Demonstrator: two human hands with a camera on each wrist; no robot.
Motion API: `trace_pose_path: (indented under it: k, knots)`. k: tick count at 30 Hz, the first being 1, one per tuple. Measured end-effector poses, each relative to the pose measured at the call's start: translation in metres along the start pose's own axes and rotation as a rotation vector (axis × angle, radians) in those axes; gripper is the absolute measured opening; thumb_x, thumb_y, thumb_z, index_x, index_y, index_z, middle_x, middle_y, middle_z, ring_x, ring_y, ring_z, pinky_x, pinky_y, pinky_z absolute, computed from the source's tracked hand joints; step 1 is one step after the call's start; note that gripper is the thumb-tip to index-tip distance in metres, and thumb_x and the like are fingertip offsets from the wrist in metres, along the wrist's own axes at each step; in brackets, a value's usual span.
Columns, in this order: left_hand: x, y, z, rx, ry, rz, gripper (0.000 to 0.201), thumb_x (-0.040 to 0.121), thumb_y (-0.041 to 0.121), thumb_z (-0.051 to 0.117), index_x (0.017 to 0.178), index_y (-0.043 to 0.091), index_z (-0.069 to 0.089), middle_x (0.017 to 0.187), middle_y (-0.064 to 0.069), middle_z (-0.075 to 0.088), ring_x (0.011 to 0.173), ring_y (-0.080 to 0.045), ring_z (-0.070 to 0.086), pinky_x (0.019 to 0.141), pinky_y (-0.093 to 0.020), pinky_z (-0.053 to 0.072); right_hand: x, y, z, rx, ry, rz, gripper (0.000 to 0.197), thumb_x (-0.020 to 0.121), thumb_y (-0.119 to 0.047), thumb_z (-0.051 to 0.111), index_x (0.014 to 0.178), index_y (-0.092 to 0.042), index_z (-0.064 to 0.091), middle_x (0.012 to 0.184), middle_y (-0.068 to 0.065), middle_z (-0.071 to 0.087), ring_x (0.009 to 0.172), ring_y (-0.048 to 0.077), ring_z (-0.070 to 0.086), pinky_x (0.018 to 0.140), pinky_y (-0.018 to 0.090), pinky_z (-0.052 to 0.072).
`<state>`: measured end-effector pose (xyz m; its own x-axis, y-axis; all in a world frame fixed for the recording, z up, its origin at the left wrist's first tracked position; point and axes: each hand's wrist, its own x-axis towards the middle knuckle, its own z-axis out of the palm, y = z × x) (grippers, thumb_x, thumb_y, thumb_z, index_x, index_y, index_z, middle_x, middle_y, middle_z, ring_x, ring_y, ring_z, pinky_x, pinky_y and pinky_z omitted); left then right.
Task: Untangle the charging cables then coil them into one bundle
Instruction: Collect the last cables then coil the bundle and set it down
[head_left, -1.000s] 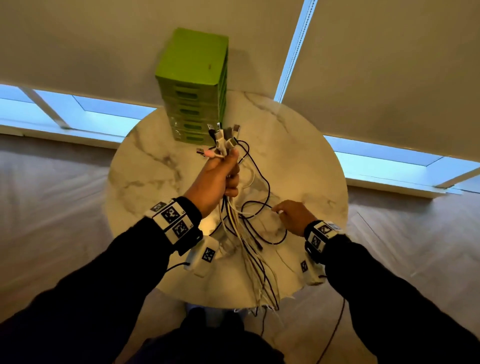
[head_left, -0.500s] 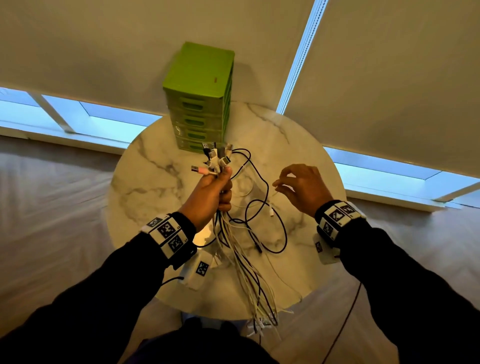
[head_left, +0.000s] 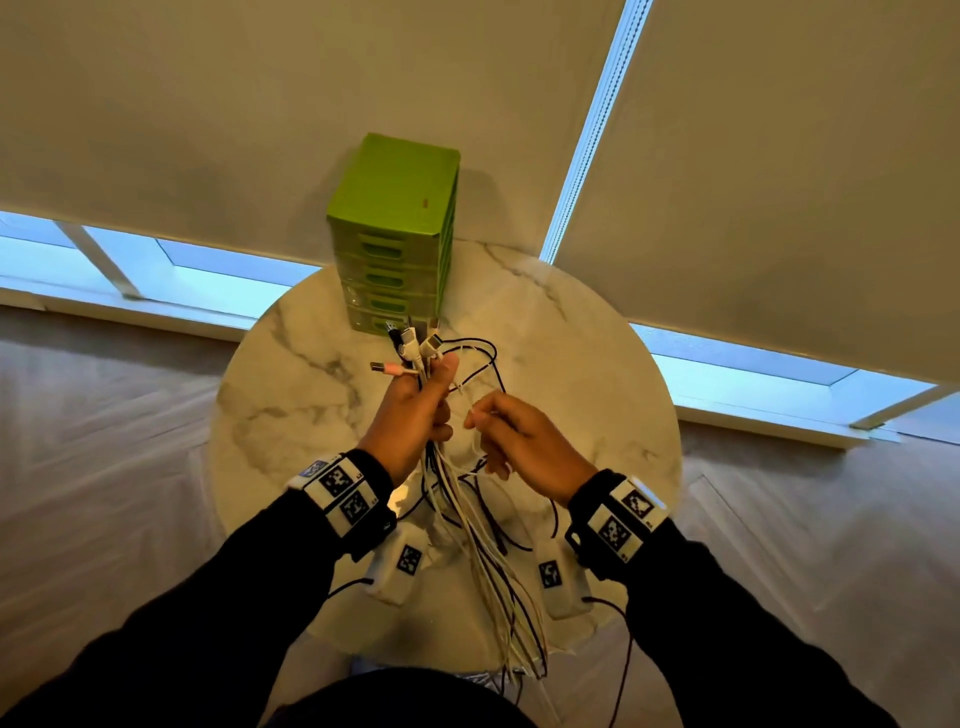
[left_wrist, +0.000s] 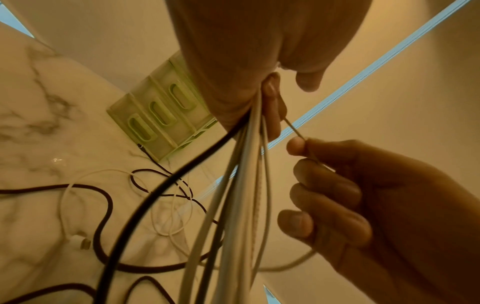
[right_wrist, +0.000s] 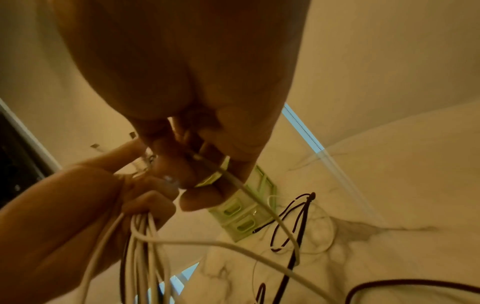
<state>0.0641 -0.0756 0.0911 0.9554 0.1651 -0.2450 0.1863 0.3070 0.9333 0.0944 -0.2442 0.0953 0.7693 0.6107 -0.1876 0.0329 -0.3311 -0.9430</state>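
cables (head_left: 470, 525) hang in a sheaf from the left hand (head_left: 415, 415), which is clenched round them just below their plugs (head_left: 413, 345), so the connector ends fan upward above the fist while the long tails drop past the near edge of the round marble table (head_left: 311, 415). gripping them near the plugs looks deliberate: it lines up one end of every lead, ready for coiling. the right hand (head_left: 524, 441) is beside the fist, its thumb and forefinger pinching a single thin white cable (left_wrist: 293, 128) that runs taut from the left fist to the pinch, and its other fingers are curled loosely; it appears to be drawing this strand free of the rest or feeding it into the held group. on the tabletop under the hands a dark braided cable (left_wrist: 103, 205) and a slim white lead (left_wrist: 67, 197) lie in crossed loops, not yet gathered, so the untangling seems only partly done. a green plastic drawer unit (head_left: 395, 228) stands at the far rim of the table, against the blinds.
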Motion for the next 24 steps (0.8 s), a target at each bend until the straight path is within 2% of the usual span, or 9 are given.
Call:
trace_pose_path:
  k: [1, 3, 6, 10, 13, 15, 18, 22, 24]
  knots:
    - [0.000, 0.001, -0.001, 0.004, -0.001, -0.007, 0.036, 0.100, 0.043, 0.055, 0.074, 0.027, 0.036, 0.069, 0.000, 0.011, 0.058, -0.015, 0.012, 0.050, -0.027, 0.019, -0.003, -0.001, 0.004, -0.006, -0.058, 0.001, 0.015, 0.105, -0.017, 0.043, 0.102, -0.009, 0.056, 0.056, -0.002, 0.050, 0.049, 0.019, 0.049, 0.060, 0.039, 0.045]
    - [0.001, 0.001, -0.002, 0.062, -0.009, -0.002, 0.038, 0.102, 0.035, 0.054, 0.070, 0.026, 0.036, 0.064, 0.001, 0.014, 0.053, -0.013, 0.015, 0.048, -0.024, 0.027, -0.007, -0.003, 0.011, -0.009, -0.141, 0.007, 0.012, 0.105, -0.020, 0.042, 0.106, -0.013, 0.052, 0.055, 0.007, 0.050, 0.049, 0.023, 0.050, 0.061, 0.036, 0.045]
    - [0.001, 0.000, -0.004, 0.112, -0.032, -0.019, 0.037, 0.102, 0.028, 0.056, 0.070, 0.024, 0.039, 0.060, 0.002, 0.018, 0.049, -0.012, 0.020, 0.053, -0.027, 0.033, -0.007, -0.007, 0.019, 0.041, -0.120, 0.016, 0.024, 0.108, -0.033, 0.037, 0.102, -0.013, 0.049, 0.057, 0.011, 0.055, 0.051, 0.026, 0.055, 0.062, 0.033, 0.048]
    - [0.000, 0.003, -0.006, 0.101, -0.053, -0.009, 0.037, 0.100, 0.039, 0.058, 0.072, 0.026, 0.037, 0.066, -0.002, 0.012, 0.053, -0.015, 0.015, 0.049, -0.029, 0.020, -0.001, -0.009, 0.024, 0.021, 0.121, -0.022, 0.031, 0.108, -0.030, 0.037, 0.092, -0.007, 0.050, 0.058, 0.007, 0.054, 0.052, 0.024, 0.054, 0.061, 0.037, 0.048]
    - [-0.001, 0.003, -0.006, 0.100, -0.037, -0.027, 0.037, 0.096, 0.048, 0.062, 0.085, 0.021, 0.039, 0.066, 0.005, 0.018, 0.054, -0.012, 0.020, 0.050, -0.027, 0.024, 0.002, -0.016, 0.018, 0.076, 0.291, -0.026, 0.033, 0.108, -0.031, 0.038, 0.089, -0.008, 0.051, 0.055, 0.004, 0.046, 0.050, 0.019, 0.045, 0.055, 0.035, 0.045]
    - [-0.002, 0.000, -0.007, 0.106, -0.059, -0.030, 0.038, 0.093, 0.054, 0.062, 0.091, 0.022, 0.043, 0.068, 0.008, 0.022, 0.055, -0.010, 0.023, 0.053, -0.027, 0.025, 0.003, -0.023, 0.016, 0.086, 0.284, -0.046, 0.032, 0.108, -0.031, 0.038, 0.090, -0.008, 0.051, 0.054, 0.003, 0.044, 0.050, 0.018, 0.042, 0.052, 0.032, 0.042]
    - [-0.006, -0.003, -0.002, 0.129, -0.112, -0.019, 0.027, 0.091, 0.065, 0.053, 0.086, 0.038, 0.059, 0.073, 0.006, 0.029, 0.059, -0.009, 0.028, 0.055, -0.025, 0.030, 0.002, -0.031, 0.022, 0.029, 0.217, -0.065, 0.031, 0.108, -0.029, 0.039, 0.091, -0.007, 0.052, 0.058, 0.001, 0.045, 0.050, 0.014, 0.040, 0.050, 0.031, 0.038]
    - [-0.008, -0.006, 0.002, 0.156, -0.104, -0.020, 0.049, 0.097, 0.066, 0.041, 0.095, 0.020, 0.059, 0.070, 0.008, 0.039, 0.060, -0.007, 0.034, 0.054, -0.022, 0.035, 0.001, -0.033, 0.029, -0.032, 0.226, -0.087, 0.030, 0.108, -0.029, 0.040, 0.092, -0.009, 0.056, 0.064, -0.007, 0.048, 0.053, 0.010, 0.042, 0.053, 0.027, 0.038]
    - [-0.011, -0.004, 0.002, 0.137, -0.104, -0.009, 0.050, 0.096, 0.067, 0.043, 0.094, 0.019, 0.057, 0.071, 0.006, 0.037, 0.060, -0.008, 0.034, 0.054, -0.022, 0.034, 0.000, -0.032, 0.029, -0.009, 0.232, -0.096, 0.031, 0.108, -0.028, 0.039, 0.091, -0.008, 0.055, 0.063, -0.008, 0.046, 0.054, 0.009, 0.042, 0.053, 0.025, 0.038]
